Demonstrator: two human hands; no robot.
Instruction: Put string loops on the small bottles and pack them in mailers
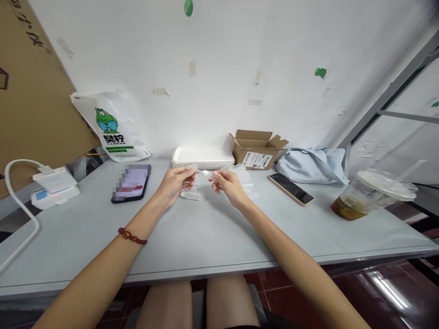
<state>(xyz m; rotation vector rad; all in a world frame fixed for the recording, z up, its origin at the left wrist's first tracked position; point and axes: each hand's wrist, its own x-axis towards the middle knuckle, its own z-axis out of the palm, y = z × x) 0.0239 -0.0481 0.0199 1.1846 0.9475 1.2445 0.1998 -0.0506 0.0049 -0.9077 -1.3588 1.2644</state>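
My left hand [177, 183] and my right hand [227, 183] meet over the middle of the table, fingers pinched. Between their fingertips stretches a small translucent plastic piece [206, 173], each hand gripping one end; its exact kind is too small to make out. Under and beside my left fingers lies a similar clear plastic strip [190, 196]. More clear plastic pieces [241, 173] lie in a loose heap behind and to the right of my right hand, partly covered by it. A stack of white trays or sheets [203, 156] stands just behind both hands, against the wall.
An open cardboard box [258, 153], a phone [291, 188], a light blue cloth bag [313, 165] and a lidded drink cup [365, 194] stand right. To the left are another phone [132, 183], a white plastic bag [111, 125] and a charger [55, 185] with a white cable [34, 219].
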